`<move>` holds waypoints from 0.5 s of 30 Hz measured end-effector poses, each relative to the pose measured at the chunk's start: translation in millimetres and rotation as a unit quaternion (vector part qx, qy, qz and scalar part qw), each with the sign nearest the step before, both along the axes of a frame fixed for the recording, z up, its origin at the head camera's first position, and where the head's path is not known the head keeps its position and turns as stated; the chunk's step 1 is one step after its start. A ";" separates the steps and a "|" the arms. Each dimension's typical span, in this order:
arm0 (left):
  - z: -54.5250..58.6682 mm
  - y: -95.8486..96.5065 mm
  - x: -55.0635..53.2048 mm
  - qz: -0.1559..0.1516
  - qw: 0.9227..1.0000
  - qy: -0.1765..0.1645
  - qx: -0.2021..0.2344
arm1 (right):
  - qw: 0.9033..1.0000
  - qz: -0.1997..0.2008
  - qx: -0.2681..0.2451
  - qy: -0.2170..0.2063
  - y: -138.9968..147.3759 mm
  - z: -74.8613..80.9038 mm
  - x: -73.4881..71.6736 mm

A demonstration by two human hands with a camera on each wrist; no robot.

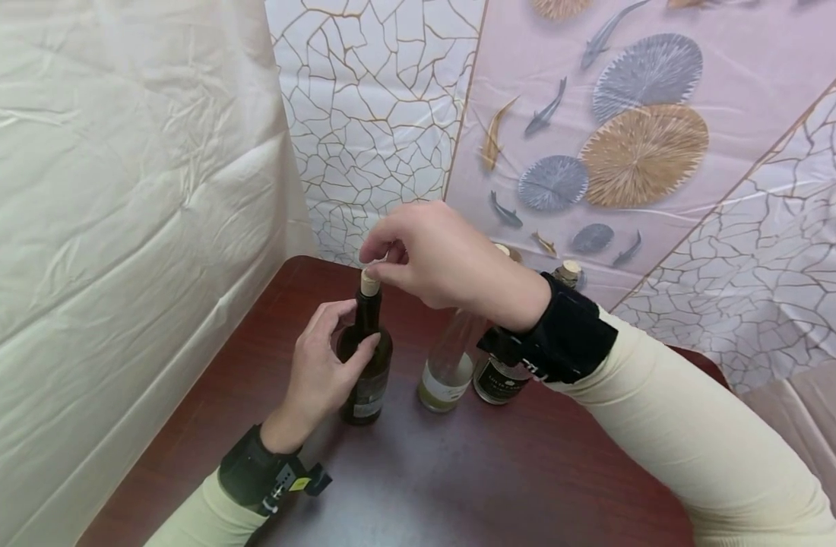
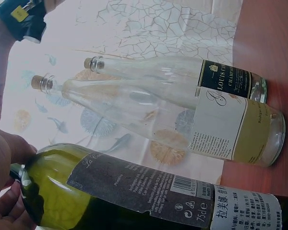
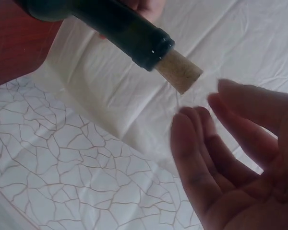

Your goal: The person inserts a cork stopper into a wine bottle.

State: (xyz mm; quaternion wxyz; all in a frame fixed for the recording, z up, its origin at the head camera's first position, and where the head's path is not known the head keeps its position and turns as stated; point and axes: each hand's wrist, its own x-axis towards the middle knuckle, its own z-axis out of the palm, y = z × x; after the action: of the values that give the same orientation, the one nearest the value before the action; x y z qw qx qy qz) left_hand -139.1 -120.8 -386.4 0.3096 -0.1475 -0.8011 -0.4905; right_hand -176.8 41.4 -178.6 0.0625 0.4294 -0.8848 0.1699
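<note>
A dark green wine bottle (image 1: 375, 371) stands upright on the table, a cork (image 1: 370, 286) jutting from its mouth. My left hand (image 1: 321, 369) grips this bottle round its shoulder and lower neck. In the left wrist view the bottle (image 2: 134, 191) shows a dark label and a white sticker with printed text. Just above the cork is my right hand (image 1: 435, 254), its thumb and fingers loosely bent. The right wrist view shows a small gap between those fingertips (image 3: 182, 127) and the cork (image 3: 180, 72), so nothing is held there.
Right of the wine bottle stand a clear bottle (image 1: 444, 384) with a white and yellow-green label and another clear bottle (image 1: 498, 381) with a black label, both corked. My right forearm partly covers them. The dark red table (image 1: 404, 479) meets patterned cloth (image 1: 377, 114) behind and pale cloth (image 1: 137, 190) at left.
</note>
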 end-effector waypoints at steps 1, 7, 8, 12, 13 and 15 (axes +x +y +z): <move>-0.4 0.0 0.0 0.000 1.000 0.000 -0.001 | 1.000 -0.001 0.018 -0.007 -1.9 1.6 -1.2; -2.1 0.0 -0.1 -0.002 1.000 0.002 -0.001 | 0.997 0.008 0.074 -0.034 -10.5 5.7 -6.2; -2.3 -0.1 -0.2 -0.002 1.000 0.003 -0.001 | 0.996 0.008 0.076 -0.037 -11.3 5.7 -6.5; -2.6 -0.6 -0.7 -0.004 1.000 0.007 0.000 | 0.996 0.005 0.084 -0.030 -13.7 5.1 -7.2; -2.8 -0.8 -1.0 -0.004 1.000 0.007 0.001 | 0.996 0.005 0.086 -0.027 -14.5 5.2 -7.1; -3.0 -1.2 -1.4 -0.005 1.000 0.009 0.002 | 0.996 0.006 0.090 -0.021 -16.4 5.8 -6.8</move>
State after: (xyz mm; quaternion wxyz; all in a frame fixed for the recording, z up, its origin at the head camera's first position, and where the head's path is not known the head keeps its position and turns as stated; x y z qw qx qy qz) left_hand -140.6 -122.0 -389.5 0.3147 -0.1550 -0.7965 -0.4924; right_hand -183.6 25.1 -172.9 0.0039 0.4350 -0.8950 0.0986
